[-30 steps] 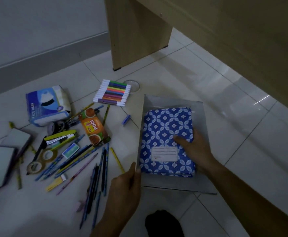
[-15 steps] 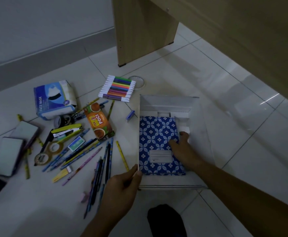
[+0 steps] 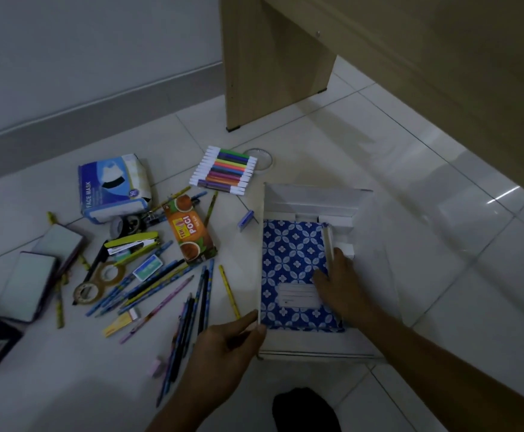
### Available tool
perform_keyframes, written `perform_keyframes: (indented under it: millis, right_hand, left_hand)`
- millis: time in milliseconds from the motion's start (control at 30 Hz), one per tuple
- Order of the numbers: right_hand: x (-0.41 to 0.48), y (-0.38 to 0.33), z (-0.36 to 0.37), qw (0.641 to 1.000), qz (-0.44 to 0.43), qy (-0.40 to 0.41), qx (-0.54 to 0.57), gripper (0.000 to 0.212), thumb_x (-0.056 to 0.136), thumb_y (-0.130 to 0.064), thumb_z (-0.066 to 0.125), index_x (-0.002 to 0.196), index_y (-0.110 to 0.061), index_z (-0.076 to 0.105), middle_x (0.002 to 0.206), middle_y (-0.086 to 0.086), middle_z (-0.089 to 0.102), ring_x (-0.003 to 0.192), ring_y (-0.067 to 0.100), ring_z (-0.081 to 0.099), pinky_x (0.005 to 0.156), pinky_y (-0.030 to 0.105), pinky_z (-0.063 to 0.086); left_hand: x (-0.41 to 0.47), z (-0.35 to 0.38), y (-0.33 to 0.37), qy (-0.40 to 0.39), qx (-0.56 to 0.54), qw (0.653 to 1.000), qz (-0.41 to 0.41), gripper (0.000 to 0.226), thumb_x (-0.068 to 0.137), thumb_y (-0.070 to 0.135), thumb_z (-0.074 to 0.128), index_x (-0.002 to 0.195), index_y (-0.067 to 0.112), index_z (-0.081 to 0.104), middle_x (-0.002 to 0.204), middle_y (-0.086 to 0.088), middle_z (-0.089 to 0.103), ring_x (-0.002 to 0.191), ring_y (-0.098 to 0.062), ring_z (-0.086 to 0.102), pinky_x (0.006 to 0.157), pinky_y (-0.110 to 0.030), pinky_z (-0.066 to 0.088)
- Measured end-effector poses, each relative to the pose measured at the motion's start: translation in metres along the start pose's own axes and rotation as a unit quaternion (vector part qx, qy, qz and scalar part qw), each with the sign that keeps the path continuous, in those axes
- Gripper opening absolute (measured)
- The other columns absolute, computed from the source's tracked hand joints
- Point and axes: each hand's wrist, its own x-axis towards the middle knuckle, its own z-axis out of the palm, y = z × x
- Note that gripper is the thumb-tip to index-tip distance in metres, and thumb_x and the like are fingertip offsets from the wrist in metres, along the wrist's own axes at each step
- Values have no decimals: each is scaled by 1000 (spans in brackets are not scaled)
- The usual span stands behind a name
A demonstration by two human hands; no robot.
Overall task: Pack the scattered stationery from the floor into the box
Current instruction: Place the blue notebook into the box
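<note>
**Blue notebook (image 3: 288, 260) lies in the white box (image 3: 310, 194)**

Your right hand (image 3: 344, 288) holds the blue notebook by its right edge, thumb on the cover and fingers curled over the side. It lies flat inside the white box on the floor. Your left hand (image 3: 223, 347) pinches the box's left wall at the near corner. Pencils (image 3: 167, 285) and markers (image 3: 224, 169) lie scattered to its left.
</note>
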Motion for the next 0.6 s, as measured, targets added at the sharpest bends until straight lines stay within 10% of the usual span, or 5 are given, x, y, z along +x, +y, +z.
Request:
perform_keyframes:
  millis: [167,300,467,600]
  right_hand:
    - [-19,-22,-2,976,-144,100,-128,69,81,-38,61,140,-9,37,139,15,42,126,33,41,104,49,38]
    - [-33,-80,2,939,-312,138,-34,43,82,-31,57,118,-7,54,118,8,56,111,19,48,95,30,36]
    - [-31,-152,36,900,-432,41,-39,28,87,-25,56,111,-11,55,113,2,51,107,14,48,92,22,39]
    - [-11,-184,88,919,-345,-127,-142,52,91,-34,59,134,-16,36,138,8,34,124,28,41,94,39,47]
  left_hand:
    - [0,-6,4,15,46,999,-22,45,81,51,63,122,30,62,113,18,67,99,7,63,88,-18,53]
    - [3,-17,6,25,97,995,6,27,92,41,56,113,30,66,106,26,64,93,18,58,74,-1,44]
    - [11,-54,6,156,104,982,21,21,95,36,51,104,28,69,100,17,69,85,9,62,73,-10,47]
    - [16,-91,9,255,72,964,17,18,96,33,51,97,25,68,92,14,69,85,3,63,77,-25,52]
